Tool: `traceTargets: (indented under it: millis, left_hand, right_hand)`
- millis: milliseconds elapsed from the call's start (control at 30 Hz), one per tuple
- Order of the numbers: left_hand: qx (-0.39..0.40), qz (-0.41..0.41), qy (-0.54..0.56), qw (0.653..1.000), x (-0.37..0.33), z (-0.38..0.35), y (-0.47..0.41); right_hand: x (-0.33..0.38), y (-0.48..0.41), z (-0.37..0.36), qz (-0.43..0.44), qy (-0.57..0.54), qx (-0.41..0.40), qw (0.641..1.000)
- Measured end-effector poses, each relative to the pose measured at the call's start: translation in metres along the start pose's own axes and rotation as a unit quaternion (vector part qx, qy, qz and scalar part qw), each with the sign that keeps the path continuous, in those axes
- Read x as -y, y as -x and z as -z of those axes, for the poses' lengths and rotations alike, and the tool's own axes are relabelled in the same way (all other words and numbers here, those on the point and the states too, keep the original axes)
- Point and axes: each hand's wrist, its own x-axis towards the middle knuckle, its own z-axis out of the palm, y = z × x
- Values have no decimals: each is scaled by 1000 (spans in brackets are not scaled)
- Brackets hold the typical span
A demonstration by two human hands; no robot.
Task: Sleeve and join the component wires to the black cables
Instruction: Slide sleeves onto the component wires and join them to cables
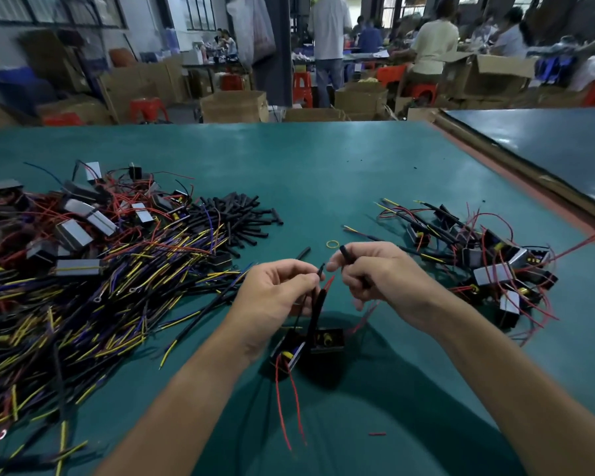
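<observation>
Head view: your left hand (pixel 279 297) pinches a black cable (pixel 316 310) between thumb and fingertips, and the cable's end stands just above the grip. Your right hand (pixel 375 274) is curled round a short black sleeve (pixel 343 251). The sleeve's end juts above the thumb, just right of the cable end and apart from it. A red component wire (pixel 328 282) points up between the 2 grips.

Directly below both grips, 2 black components (pixel 327 340) rest side by side on the green table (pixel 323 166), with red leads (pixel 289 407) trailing toward you. Left of the left grip lies a heap of cables (pixel 100 290) with yellow and purple cores. Beyond that heap is a pile of loose sleeves (pixel 234 214). Right of the right grip sits a tangle of components and wires (pixel 488 266). Just beyond the grips lie 1 stray sleeve (pixel 303 253) and 1 yellow rubber band (pixel 333 244).
</observation>
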Motion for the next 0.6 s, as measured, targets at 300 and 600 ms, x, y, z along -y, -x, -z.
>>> traceTargets:
  millis: [300, 600]
  left_hand:
    - [24, -5, 20, 999, -3, 2, 4]
    - [35, -32, 17, 999, -3, 1, 5]
  right_hand:
    - [-7, 2, 1, 150, 88, -39, 984]
    - [-5, 3, 2, 153, 148, -28, 977]
